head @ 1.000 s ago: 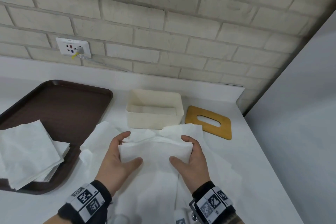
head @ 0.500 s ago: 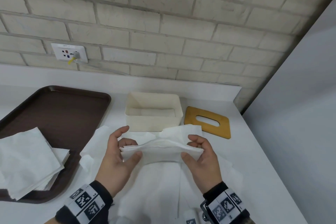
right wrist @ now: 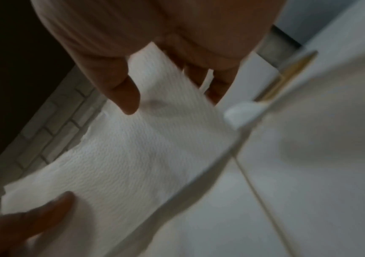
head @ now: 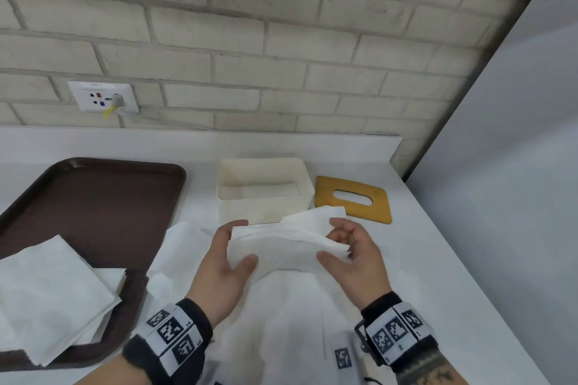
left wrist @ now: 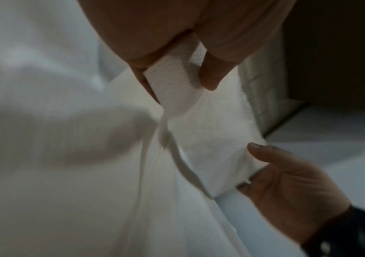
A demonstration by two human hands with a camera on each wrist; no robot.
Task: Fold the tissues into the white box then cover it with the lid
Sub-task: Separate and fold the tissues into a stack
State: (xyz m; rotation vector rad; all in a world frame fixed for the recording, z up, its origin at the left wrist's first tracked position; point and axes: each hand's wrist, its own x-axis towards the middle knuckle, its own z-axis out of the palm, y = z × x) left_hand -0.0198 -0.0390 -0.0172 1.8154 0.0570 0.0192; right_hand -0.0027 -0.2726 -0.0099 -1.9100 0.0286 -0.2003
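A folded white tissue (head: 286, 242) is held in the air between both hands, just in front of the open white box (head: 266, 191). My left hand (head: 230, 251) grips its left end, thumb underneath and fingers behind. My right hand (head: 345, 244) pinches the right end between thumb and curled fingers. The wrist views show the same tissue (left wrist: 207, 132) (right wrist: 133, 153) stretched between the two hands. The box has a tissue lying flat inside. A wooden lid (head: 353, 198) with an oval slot lies flat to the box's right.
Unfolded white tissues (head: 281, 322) are spread on the white counter below my hands. A brown tray (head: 93, 197) at the left carries a stack of tissues (head: 50, 294). A brick wall with a socket (head: 103, 97) stands behind, and a grey wall bounds the right.
Both hands have lifted the folded tissue off the spread sheets and carried it forward, closer to the box. The right hand's fingers have loosened somewhat.
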